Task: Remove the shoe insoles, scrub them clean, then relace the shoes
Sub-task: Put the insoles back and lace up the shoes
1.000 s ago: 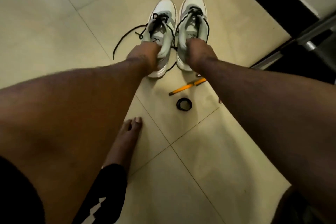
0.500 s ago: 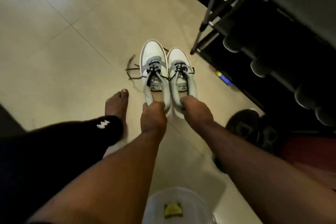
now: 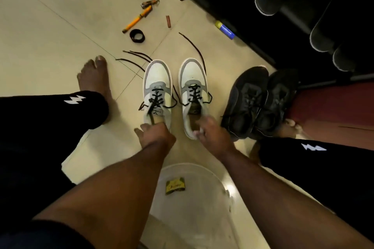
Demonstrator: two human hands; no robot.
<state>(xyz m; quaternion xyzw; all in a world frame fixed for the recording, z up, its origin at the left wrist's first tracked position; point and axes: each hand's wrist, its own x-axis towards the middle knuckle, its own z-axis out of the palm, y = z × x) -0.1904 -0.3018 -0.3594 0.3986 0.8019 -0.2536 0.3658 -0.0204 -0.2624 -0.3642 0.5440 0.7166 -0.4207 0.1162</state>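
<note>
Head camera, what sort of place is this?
Probably a home entryway or shoe corner: a tiled floor, a dark shoe rack stacked with footwear, and a black pair of shoes beside it.

Pretty dim indoor shot with a warm yellowish cast over the tiled floor. The shoe rack at top right is basically crushed to black, barely any detail in there. There's a small bright glare spot on the clear plastic tub near the bottom. Soft shadows sit under the white sneakers. Both hands look smeared with motion blur, and the wide lens stretches the forearms and legs toward the edges.
</note>
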